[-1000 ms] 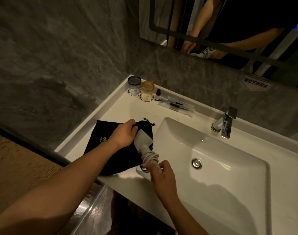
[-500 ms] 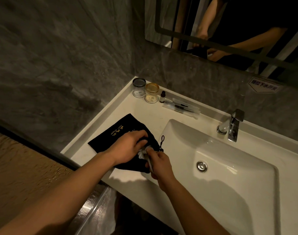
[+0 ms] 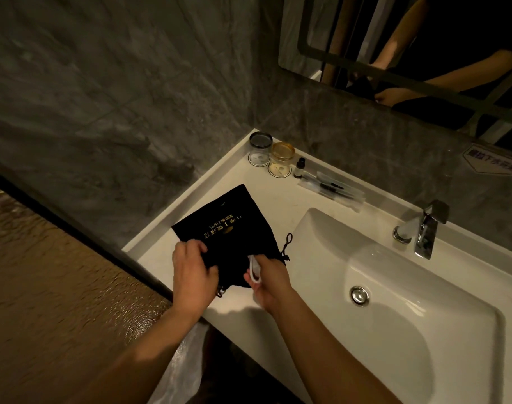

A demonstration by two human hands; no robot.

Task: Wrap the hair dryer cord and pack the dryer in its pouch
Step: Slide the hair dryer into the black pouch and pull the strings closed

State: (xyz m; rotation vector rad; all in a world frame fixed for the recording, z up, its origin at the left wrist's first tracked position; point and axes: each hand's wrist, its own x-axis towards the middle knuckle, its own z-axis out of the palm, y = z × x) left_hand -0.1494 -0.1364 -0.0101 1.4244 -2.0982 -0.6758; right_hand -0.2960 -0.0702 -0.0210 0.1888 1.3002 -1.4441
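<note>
A black drawstring pouch (image 3: 228, 225) with gold lettering lies on the white counter, left of the basin. My left hand (image 3: 192, 272) pinches the pouch's near edge. My right hand (image 3: 270, 279) is closed on a loop of white cord (image 3: 254, 269) at the pouch's mouth. The hair dryer's body is hidden, apparently inside the pouch. The pouch's black drawstring (image 3: 286, 246) trails out to the right of the mouth.
The white basin (image 3: 394, 287) with its drain lies to the right, a chrome faucet (image 3: 423, 228) behind it. Two lidded jars (image 3: 270, 154), a small dark bottle (image 3: 300, 167) and packaged toiletries (image 3: 333, 189) line the back ledge. The counter's front edge (image 3: 219, 313) runs under my wrists.
The white dryer, half out of the pouch a second ago, has gone inside; only a cord loop shows. My left hand shifted from the dryer to the pouch's near edge.
</note>
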